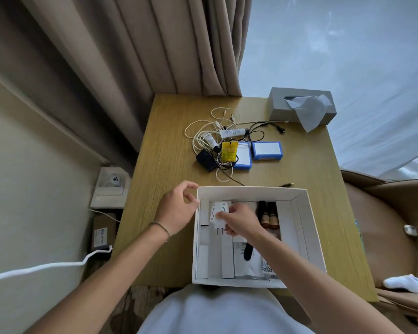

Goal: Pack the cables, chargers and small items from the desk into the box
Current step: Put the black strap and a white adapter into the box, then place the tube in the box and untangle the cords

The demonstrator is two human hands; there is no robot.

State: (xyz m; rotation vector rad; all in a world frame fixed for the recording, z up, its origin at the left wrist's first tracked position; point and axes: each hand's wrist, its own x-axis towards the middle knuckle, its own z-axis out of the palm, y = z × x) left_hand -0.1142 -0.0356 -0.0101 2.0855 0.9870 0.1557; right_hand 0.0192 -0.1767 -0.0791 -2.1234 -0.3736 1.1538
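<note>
While right hand (237, 221) pinches white plug-in charger (219, 214) inside open white cardboard box (251, 192) at near edge of wooden bench (164, 150), left hand (176, 209) hovers at box's left wall, fingers loosely curled, gripping nothing. Farther back on bench: tangled white and black cables (210, 131), black adapter (206, 160), yellow sachet (229, 151), two blue-edged small boxes (267, 150).

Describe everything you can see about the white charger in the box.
The white charger is a small plastic plug adapter, roughly rectangular, with two metal prongs pointing toward the person. It lies flat in the left part of the white box, between white cardboard dividers. The right hand holds it by its right edge; the left hand hovers beside the box, not touching it.
</note>
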